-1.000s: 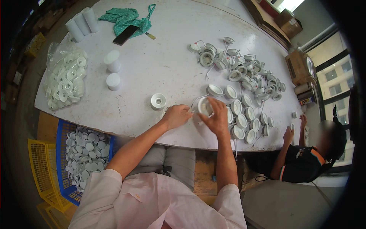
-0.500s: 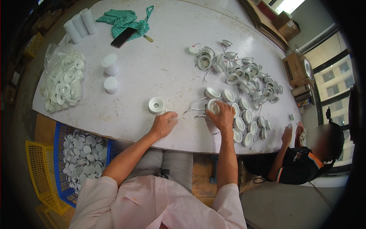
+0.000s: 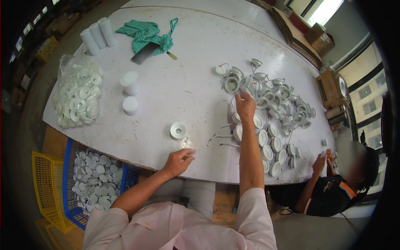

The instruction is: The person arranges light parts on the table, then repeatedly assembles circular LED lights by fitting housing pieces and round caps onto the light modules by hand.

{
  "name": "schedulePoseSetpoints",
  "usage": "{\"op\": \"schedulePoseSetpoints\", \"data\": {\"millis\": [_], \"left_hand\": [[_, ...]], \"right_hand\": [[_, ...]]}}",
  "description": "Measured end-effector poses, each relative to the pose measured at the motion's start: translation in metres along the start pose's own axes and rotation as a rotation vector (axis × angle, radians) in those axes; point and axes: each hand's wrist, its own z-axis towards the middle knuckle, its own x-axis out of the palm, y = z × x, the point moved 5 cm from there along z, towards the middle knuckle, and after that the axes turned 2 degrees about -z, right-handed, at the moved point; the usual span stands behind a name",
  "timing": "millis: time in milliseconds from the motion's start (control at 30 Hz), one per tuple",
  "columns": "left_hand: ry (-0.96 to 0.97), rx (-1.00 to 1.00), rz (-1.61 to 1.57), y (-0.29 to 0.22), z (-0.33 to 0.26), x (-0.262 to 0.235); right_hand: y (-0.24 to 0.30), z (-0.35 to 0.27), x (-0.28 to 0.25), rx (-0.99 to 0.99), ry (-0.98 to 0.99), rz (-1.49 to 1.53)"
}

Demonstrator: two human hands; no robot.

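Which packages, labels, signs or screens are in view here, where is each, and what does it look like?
Clear plastic bag: table's left end, lumpy, full of white round parts.
Cardboard boxes: beyond the table, upper right, brown, rectangular.
Dark flat slab: on the green cloth, possibly a phone; too unclear to tell.
No signs or readable labels.

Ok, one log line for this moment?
left hand: near table edge, empty | right hand: reaching into pile of white round fittings | white ring: untouched

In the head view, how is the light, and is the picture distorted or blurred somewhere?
Head view: bright daylight enters at the upper right, and the white table is evenly lit with soft shadows; the fisheye bends the table's edge and darkens the corners; the right hand over the white fittings looks reasonably sharp.
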Motion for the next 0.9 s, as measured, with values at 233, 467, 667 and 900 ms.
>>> {"op": "schedulePoseSetpoints", "data": {"millis": [233,467,667,900], "left_hand": [[-0.023,0.082,0.054,-0.005,-0.005,0.001],[-0.066,0.097,0.072,-0.013,-0.002,-0.009],[-0.061,0.111,0.133,-0.010,-0.003,0.001],[-0.024,-0.050,-0.032,-0.012,-0.010,0.000]], "right_hand": [[-0.010,0.032,0.048,0.251,0.103,-0.078],[0.017,0.021,0.051,0.215,0.033,0.014],[0.000,0.025,0.061,0.202,-0.124,0.074],[-0.001,-0.003,0.058,0.415,0.043,0.393]]}}
